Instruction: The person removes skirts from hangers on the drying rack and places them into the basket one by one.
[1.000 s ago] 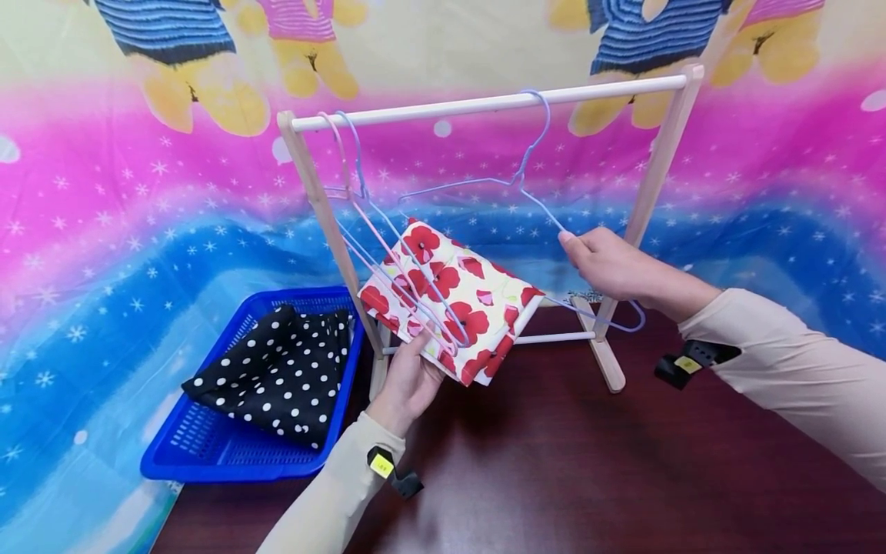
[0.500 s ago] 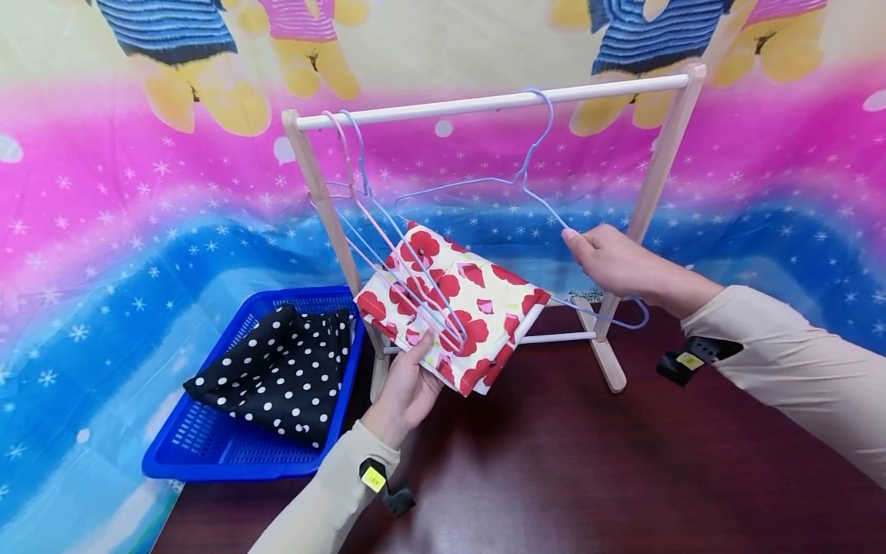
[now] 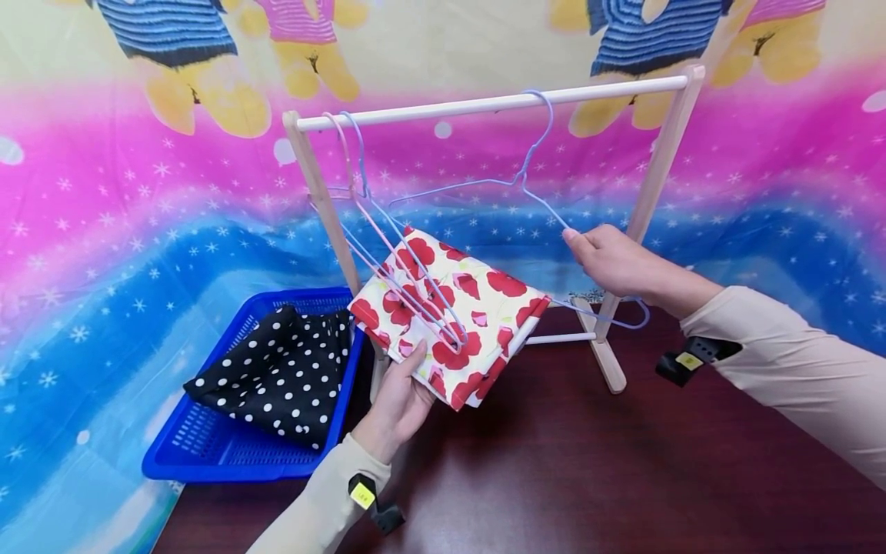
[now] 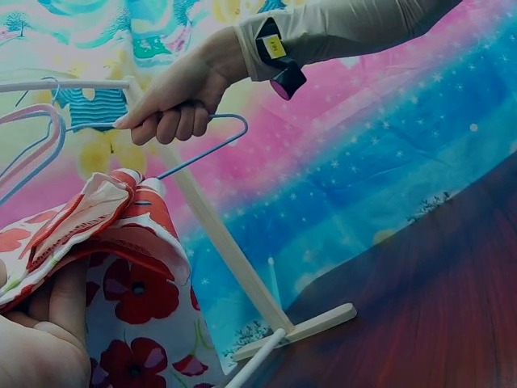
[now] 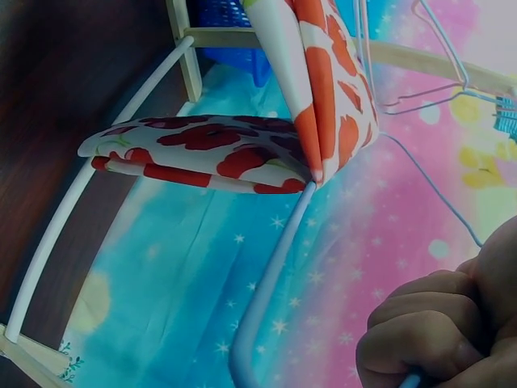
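My right hand (image 3: 612, 258) grips the sloping right arm of a blue wire hanger (image 3: 531, 158), whose hook sits over the rack's top bar (image 3: 443, 110). A white cloth with red poppies (image 3: 508, 286) lies folded over the hanger's lower wire, as the right wrist view shows. My left hand (image 3: 398, 404) pinches the cloth's near lower edge, thumb on top and fingers underneath. A pink hanger (image 3: 348, 173) and a second blue hanger (image 3: 361, 158) hang at the bar's left end, their lower ends overlapping the cloth in the head view.
A blue plastic basket (image 3: 235, 471) stands left of the rack, holding a black cloth with white dots (image 3: 277, 377). The rack's wooden right post (image 3: 654, 169) rises behind my right hand. Dark red tabletop (image 3: 554, 477) lies in front, and a printed curtain (image 3: 173, 246) hangs behind.
My left hand has drawn the poppy cloth a little down and to the left. The right hand stays nearly still on the hanger.
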`<state>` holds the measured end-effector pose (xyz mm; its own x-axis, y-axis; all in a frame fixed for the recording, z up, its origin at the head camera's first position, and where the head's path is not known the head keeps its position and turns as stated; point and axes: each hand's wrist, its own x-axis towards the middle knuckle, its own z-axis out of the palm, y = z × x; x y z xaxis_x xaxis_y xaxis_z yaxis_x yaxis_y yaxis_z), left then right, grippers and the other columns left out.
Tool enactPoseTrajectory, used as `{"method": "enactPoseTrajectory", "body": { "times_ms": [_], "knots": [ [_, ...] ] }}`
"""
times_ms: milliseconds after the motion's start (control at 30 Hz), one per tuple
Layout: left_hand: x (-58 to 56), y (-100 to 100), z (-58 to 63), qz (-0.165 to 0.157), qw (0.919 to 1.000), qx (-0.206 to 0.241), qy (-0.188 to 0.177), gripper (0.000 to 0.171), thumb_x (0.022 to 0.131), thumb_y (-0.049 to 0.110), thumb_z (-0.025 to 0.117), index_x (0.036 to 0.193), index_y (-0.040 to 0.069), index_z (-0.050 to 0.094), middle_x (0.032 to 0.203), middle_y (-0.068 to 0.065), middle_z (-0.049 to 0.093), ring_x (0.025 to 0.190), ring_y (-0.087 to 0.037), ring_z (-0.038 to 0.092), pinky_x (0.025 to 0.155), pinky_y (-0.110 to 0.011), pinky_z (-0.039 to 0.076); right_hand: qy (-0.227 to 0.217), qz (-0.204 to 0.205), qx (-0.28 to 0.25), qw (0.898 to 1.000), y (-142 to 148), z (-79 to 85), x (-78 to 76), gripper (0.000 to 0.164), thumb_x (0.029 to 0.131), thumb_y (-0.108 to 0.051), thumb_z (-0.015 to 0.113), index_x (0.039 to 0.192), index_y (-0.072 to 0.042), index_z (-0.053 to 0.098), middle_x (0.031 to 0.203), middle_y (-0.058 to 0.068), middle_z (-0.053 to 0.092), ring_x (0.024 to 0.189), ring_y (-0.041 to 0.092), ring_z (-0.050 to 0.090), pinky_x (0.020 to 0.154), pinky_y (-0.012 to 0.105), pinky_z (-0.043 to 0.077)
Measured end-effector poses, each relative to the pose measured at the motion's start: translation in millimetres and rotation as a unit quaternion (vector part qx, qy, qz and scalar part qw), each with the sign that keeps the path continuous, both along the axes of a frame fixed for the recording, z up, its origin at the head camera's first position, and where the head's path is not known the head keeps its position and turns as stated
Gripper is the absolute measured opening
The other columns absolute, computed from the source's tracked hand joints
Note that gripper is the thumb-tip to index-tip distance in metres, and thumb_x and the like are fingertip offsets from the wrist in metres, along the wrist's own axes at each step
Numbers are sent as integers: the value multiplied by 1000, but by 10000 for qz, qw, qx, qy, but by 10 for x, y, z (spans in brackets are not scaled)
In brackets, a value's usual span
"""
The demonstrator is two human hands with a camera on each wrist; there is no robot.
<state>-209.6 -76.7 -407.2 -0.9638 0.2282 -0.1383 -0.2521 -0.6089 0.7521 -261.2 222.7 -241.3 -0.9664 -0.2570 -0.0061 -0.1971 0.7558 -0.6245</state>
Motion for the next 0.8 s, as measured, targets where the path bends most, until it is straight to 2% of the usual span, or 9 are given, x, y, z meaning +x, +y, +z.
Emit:
{"method": "enactPoseTrajectory", "body": {
  "times_ms": [167,467,800],
  "knots": [
    [35,-59,-10,-51,9999,-32,82,44,108,31,45,150,24,33,134,6,63,121,-12,65,100,-30,56,39,-47,-46,10000,6,-13,-3,58,111,-44,25,66,-12,41,55,-3,31,47,14,31,44,32,32],
    [92,-117,-33,-53,9999,-102,6,41,109,30,43,148,23,33,128,7,64,118,-10,66,97,-29,57,-20,-136,-171,9998,11,-14,-16,57,111,-45,25,65,-13,40,55,-4,31,46,13,32,43,30,31],
    [154,-173,-85,-79,9997,-211,8,44,108,32,46,149,24,31,131,7,62,121,-10,64,99,-30,56,31,-120,-173,9998,27,-30,-44,58,110,-46,25,63,-14,39,53,-4,30,45,13,31,42,31,31]
  ]
}}
